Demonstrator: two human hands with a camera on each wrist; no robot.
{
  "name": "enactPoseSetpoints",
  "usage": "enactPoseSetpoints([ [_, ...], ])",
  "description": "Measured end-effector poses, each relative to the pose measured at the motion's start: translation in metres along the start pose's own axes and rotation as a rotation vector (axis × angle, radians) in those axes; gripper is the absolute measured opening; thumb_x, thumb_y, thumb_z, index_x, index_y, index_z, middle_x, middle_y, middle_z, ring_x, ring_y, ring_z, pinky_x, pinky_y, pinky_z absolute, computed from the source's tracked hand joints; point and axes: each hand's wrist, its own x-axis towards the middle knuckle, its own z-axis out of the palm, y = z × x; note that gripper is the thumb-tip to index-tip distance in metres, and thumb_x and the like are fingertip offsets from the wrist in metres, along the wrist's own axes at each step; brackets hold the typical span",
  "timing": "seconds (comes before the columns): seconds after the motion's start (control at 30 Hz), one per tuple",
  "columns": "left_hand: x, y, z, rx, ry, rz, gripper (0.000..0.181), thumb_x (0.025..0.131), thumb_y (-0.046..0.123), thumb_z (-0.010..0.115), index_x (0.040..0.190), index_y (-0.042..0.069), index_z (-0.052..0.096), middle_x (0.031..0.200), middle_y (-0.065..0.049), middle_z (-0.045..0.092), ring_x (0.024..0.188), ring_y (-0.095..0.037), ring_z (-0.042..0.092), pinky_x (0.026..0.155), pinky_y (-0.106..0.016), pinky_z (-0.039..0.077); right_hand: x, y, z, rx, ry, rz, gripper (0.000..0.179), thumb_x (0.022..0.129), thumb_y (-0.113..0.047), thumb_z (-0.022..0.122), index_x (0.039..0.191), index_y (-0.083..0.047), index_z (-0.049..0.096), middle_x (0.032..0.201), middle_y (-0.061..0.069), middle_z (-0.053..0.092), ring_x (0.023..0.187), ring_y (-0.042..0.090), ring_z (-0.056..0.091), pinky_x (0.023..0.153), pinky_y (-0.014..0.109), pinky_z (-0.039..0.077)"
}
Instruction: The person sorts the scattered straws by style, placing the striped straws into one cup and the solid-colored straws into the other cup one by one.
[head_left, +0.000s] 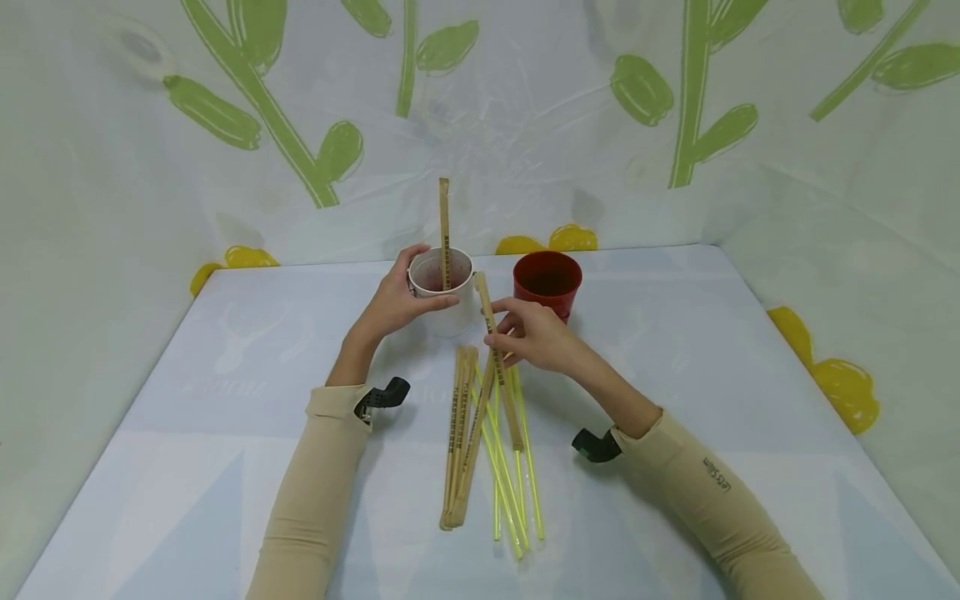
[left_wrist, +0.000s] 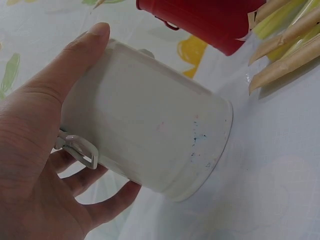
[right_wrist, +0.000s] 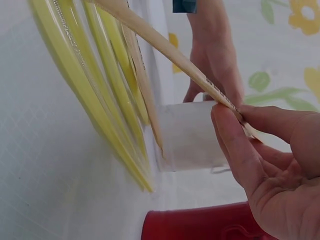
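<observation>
My left hand (head_left: 396,298) grips a small white bucket (left_wrist: 150,115) round its side, thumb along the rim in the head view. Inside that bucket a brown paper-wrapped straw (head_left: 444,212) stands upright. Between thumb and fingers my right hand (head_left: 534,335) pinches another paper-wrapped straw (head_left: 511,408), which slants above the pile with its upper end close to the white bucket. Under it lie several more paper-wrapped straws (head_left: 453,454) and several yellow straws (head_left: 536,500) in clear wrap.
A red bucket (head_left: 546,282) stands right of the white one, just behind my right hand. Behind both, the table (head_left: 645,467) ends at a wall sheet (head_left: 525,167) printed with green leaves and yellow flowers.
</observation>
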Motion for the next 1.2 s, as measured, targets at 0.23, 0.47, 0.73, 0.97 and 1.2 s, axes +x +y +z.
enactPoseSetpoints([
  [0.23, 0.001, -0.002, 0.002, -0.012, -0.005, 0.005, 0.097, 0.073, 0.045, 0.085, 0.149, 0.03, 0.026, 0.143, -0.014, 0.045, 0.127, -0.029, 0.049, 0.103, -0.052, 0.042, -0.001, 0.0, -0.003, -0.003, 0.027, -0.018, 0.05, 0.092, -0.01, 0.068, 0.137, -0.004, 0.049, 0.101, 0.017, 0.07, 0.08, 0.02, 0.072, 0.071, 0.043, 0.059],
  [0.47, 0.002, -0.001, 0.003, -0.001, 0.009, -0.001, 0.096, 0.073, 0.045, 0.085, 0.148, 0.032, 0.027, 0.144, -0.013, 0.045, 0.127, -0.028, 0.049, 0.103, -0.052, 0.042, 0.001, -0.001, -0.006, -0.037, 0.06, -0.058, 0.049, 0.091, -0.011, 0.07, 0.136, -0.008, 0.052, 0.099, 0.013, 0.069, 0.079, 0.019, 0.071, 0.067, 0.033, 0.06],
  [0.73, 0.0, 0.0, 0.003, -0.014, 0.002, 0.003, 0.098, 0.074, 0.043, 0.085, 0.15, 0.026, 0.026, 0.143, -0.013, 0.044, 0.127, -0.029, 0.049, 0.103, -0.052, 0.042, 0.003, -0.003, -0.007, -0.037, 0.09, -0.084, 0.043, 0.092, -0.013, 0.068, 0.133, -0.008, 0.055, 0.101, 0.013, 0.07, 0.083, 0.02, 0.072, 0.069, 0.031, 0.06],
  [0.97, 0.0, -0.002, 0.003, -0.007, 0.012, 0.003, 0.096, 0.073, 0.043, 0.085, 0.149, 0.029, 0.027, 0.143, -0.011, 0.045, 0.127, -0.027, 0.049, 0.104, -0.051, 0.042, 0.007, -0.008, -0.014, -0.039, 0.114, -0.158, 0.034, 0.093, -0.011, 0.068, 0.124, -0.003, 0.059, 0.104, 0.017, 0.071, 0.085, 0.024, 0.073, 0.068, 0.035, 0.06],
  [1.2, 0.0, -0.003, 0.001, -0.014, 0.011, 0.014, 0.096, 0.074, 0.043, 0.085, 0.149, 0.029, 0.027, 0.144, -0.01, 0.044, 0.127, -0.027, 0.049, 0.103, -0.051, 0.043, 0.011, -0.015, -0.018, -0.041, 0.153, -0.166, 0.036, 0.093, -0.013, 0.068, 0.126, -0.002, 0.057, 0.104, 0.017, 0.07, 0.083, 0.024, 0.073, 0.07, 0.038, 0.06],
])
